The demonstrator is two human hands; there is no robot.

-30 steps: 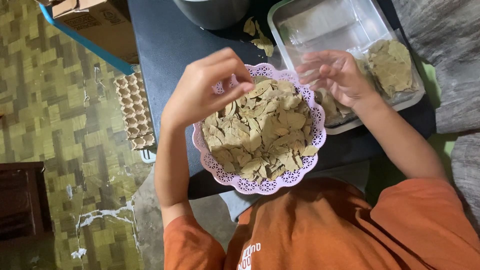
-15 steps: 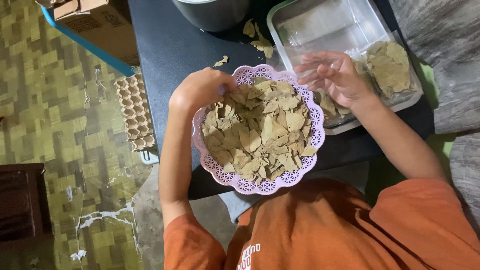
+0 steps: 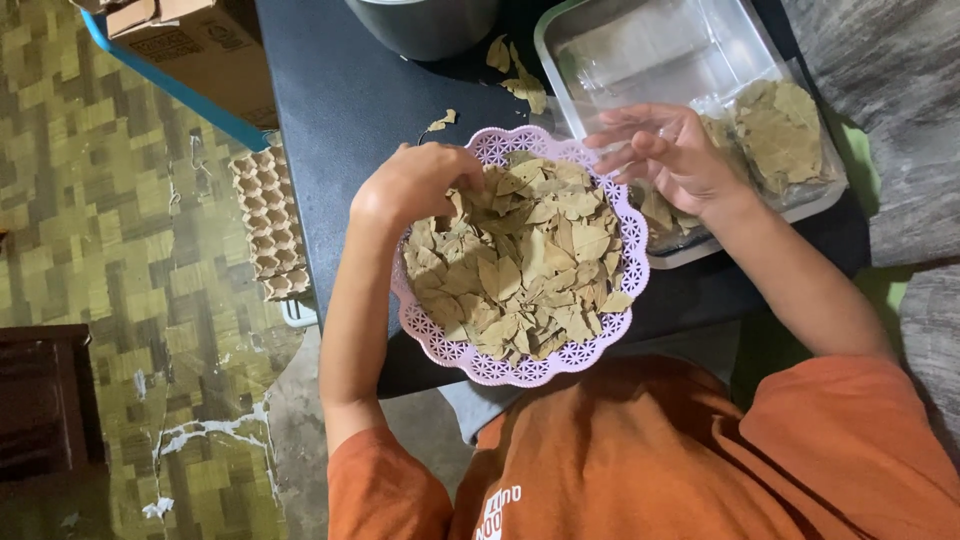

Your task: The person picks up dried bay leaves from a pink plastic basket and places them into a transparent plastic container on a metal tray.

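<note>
At the near edge of a dark tabletop [image 3: 340,110], one lilac plastic basket [image 3: 520,372] with a lacy, scalloped rim sits heaped with dried bay leaves [image 3: 525,265] — brown, curled, too many to count. Its place just in front of the seated person's orange shirt [image 3: 640,460] keeps the pile within easy reach of both arms.

The left hand [image 3: 420,185] rests on the far left side of the heap, fingers curled down into the leaves as if pinching some; whether it actually grips any cannot be told from above. The right hand [image 3: 665,155] hovers open over the basket's far right rim, fingers spread and empty, just beside one clear plastic bag [image 3: 785,135] of more leaves.

That bag lies in one shallow metal tray [image 3: 640,50], which stands touching the basket's far side — close enough, it seems, for leaves to pass between the two. About four stray leaves [image 3: 520,85] lie loose on the table near one grey metal pot [image 3: 425,22] at the far edge.

Off the table, on the patterned floor [image 3: 100,250], lie one cardboard egg tray [image 3: 268,225] and one cardboard box [image 3: 195,50].
</note>
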